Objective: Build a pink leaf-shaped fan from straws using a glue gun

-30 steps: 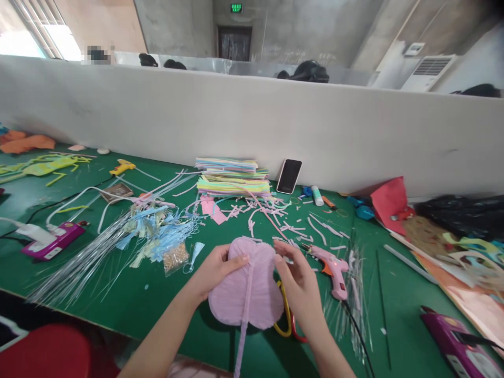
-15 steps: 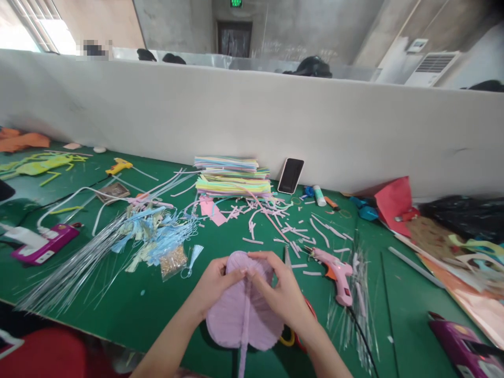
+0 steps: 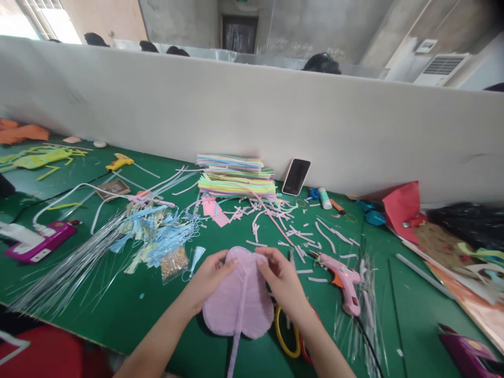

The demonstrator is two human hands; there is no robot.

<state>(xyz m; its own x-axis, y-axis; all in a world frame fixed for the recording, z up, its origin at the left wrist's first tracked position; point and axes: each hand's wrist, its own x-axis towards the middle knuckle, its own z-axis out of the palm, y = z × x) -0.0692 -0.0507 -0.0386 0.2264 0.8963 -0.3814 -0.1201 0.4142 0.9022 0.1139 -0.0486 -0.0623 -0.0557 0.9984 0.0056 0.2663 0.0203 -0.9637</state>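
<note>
Green table (image 3: 134,315), hands (image 3: 210,278) half-curled, pinching lilac fan (image 3: 241,299)

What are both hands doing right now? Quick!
Left hand: closed, holding the lilac fan-shaped piece by its upper left edge.
Right hand: closed, holding its upper right edge.

The lilac piece (image 3: 239,299) looks matt and finely ribbed (paper or cloth, hard to tell). At its three o'clock the pink glue gun (image 3: 348,283) is smooth plastic; at nine, silvery strands (image 3: 74,263) gleam like metal.
</note>
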